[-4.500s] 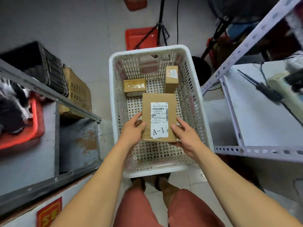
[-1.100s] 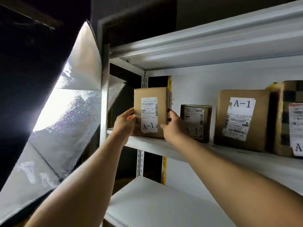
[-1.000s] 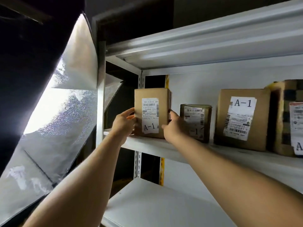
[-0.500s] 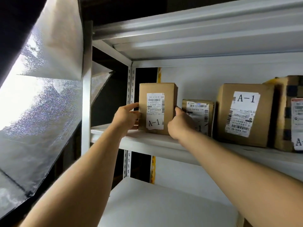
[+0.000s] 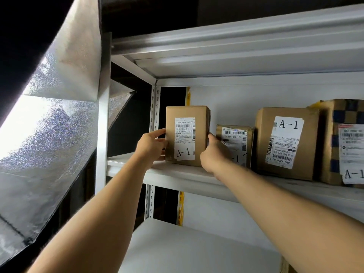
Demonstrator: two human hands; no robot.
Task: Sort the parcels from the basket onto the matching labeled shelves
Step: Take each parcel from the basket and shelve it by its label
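Observation:
A brown cardboard parcel (image 5: pixel 187 134) with a white label reading A-1 stands upright on the white shelf (image 5: pixel 177 174), at its left end. My left hand (image 5: pixel 150 145) grips the parcel's left side. My right hand (image 5: pixel 213 152) holds its right side. To the right on the same shelf stand a smaller parcel (image 5: pixel 235 142), a larger A-1 parcel (image 5: pixel 285 142) and a checkered A-1 parcel (image 5: pixel 346 142). The basket is out of view.
A white shelf board (image 5: pixel 236 56) lies overhead and another shelf (image 5: pixel 187 249) below. The rack's upright post (image 5: pixel 102 134) stands left of the parcel. A silvery softbox (image 5: pixel 49 115) hangs at the left.
The parcel came out of the basket and up to the shelf. Over the last second it was set down on the shelf's left end, both hands staying on its sides.

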